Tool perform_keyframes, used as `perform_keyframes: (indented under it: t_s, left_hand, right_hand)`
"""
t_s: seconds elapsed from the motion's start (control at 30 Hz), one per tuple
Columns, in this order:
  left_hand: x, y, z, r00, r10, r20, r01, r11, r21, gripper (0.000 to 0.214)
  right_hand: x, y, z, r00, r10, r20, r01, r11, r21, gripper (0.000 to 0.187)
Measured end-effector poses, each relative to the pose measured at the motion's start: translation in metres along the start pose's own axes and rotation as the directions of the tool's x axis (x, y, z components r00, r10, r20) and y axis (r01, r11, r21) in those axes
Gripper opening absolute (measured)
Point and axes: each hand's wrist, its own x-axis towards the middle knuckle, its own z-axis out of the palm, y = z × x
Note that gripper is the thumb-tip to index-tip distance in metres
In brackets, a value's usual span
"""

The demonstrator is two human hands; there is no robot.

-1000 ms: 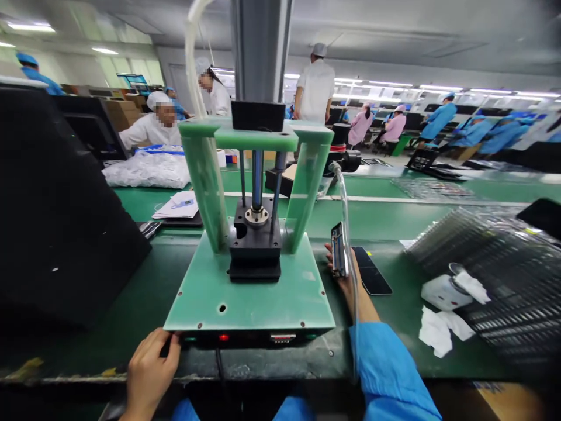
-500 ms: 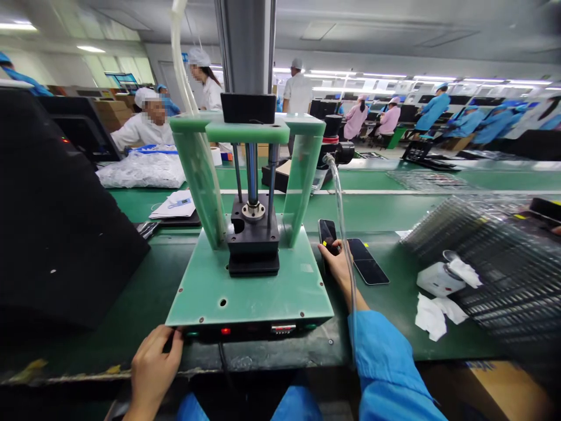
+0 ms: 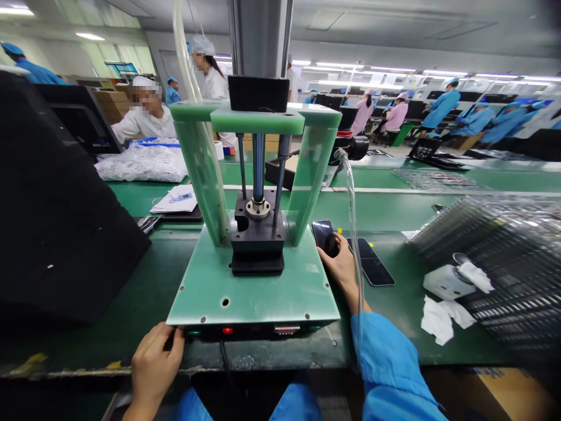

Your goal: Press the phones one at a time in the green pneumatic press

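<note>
My right hand grips a dark smartphone by its sides, just right of the press. The fingers hide part of the phone. Beside that hand a second smartphone lies flat, dark screen up. My left hand rests at the front left corner of the press's green base, thumb and fingers apart, with no loose object visible between them. Above the base, the black press head hangs on metal rods, a black block directly under it.
A clear hose hangs in front of my right forearm. At right are a white bottle, crumpled tissues and stacked clear trays. A black box-like surface stands at left. Co-workers sit and stand beyond the bench.
My right hand has turned the gripped phone, and its top now leans further left toward the press. The view has shifted slightly. My left hand stays at the corner.
</note>
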Motion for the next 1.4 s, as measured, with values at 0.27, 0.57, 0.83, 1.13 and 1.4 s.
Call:
perform_keyframes:
  t_s: [0.27,0.57,0.83,1.13,1.4]
  left_hand:
    - [0.0005,0.0018,-0.0010,1.000,-0.012,-0.011,0.012,1.000,-0.004,0.016]
    - [0.0011,0.0032,-0.0035,0.999,-0.036,0.019,0.036,0.999,0.004,0.020]
    - [0.0034,0.0047,-0.0041,1.000,-0.025,-0.004,0.025,1.000,0.014,0.021]
    - [-0.0004,0.0020,-0.0012,0.999,-0.046,-0.008,0.046,0.999,0.010,0.017]
    - [0.0002,0.0031,-0.0027,0.999,-0.043,0.000,0.043,0.999,0.011,0.018]
  right_hand:
    - [0.0015,0.0076,0.0053,0.998,-0.031,0.050,0.031,1.000,0.000,0.095]
    - [-0.0017,0.0081,0.0047,0.996,-0.036,0.081,0.036,0.999,-0.006,0.092]
    - [-0.0011,0.0055,0.0041,0.987,-0.030,0.159,0.040,0.998,-0.056,0.098]
    - [0.0011,0.0058,0.0054,0.985,-0.064,0.162,0.070,0.997,-0.033,0.111]
    - [-0.0006,0.0061,0.0046,0.985,-0.063,0.157,0.067,0.998,-0.021,0.106]
